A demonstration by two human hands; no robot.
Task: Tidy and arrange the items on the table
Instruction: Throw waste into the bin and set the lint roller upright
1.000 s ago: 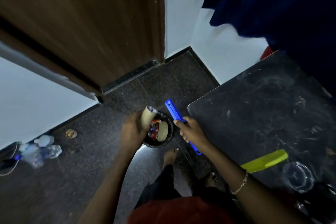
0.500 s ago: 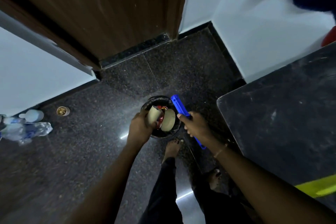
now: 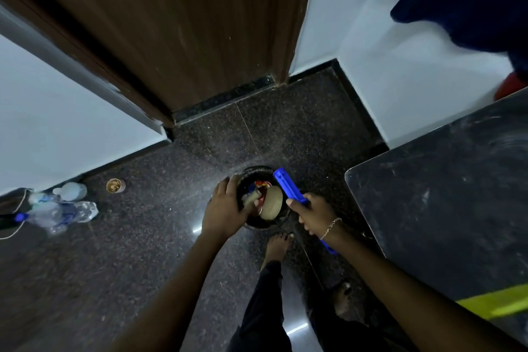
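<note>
- So the person is standing over a small dark bin [image 3: 258,226] that's sitting on the speckled floor [image 3: 143,251], just left of the counter [image 3: 443,194] corner.
- Left hand [image 3: 225,211] is reaching down into the bin's left side, fingers curling around a tan paper cup [image 3: 253,198] that's poking into the opening. Looks like it's gripping the cup, though the fingertips are hidden so I can't swear to it.
- Another tan cup [image 3: 272,203] is lying on its side inside the bin, along with some red and blue scraps.
- Right hand [image 3: 313,213] is clamping around a long blue plastic thing [image 3: 288,186], holding it tilted right at the bin's right rim. Its far end is sticking out past the wrist.
- A yellow strip [image 3: 497,304] is lying on the counter at the right edge.
- Over by the left wall, some clear plastic bottles [image 3: 60,208] are lying in a heap on the floor, with a small open cup [image 3: 115,185] standing near them.
- Bare feet are showing just below the bin.
</note>
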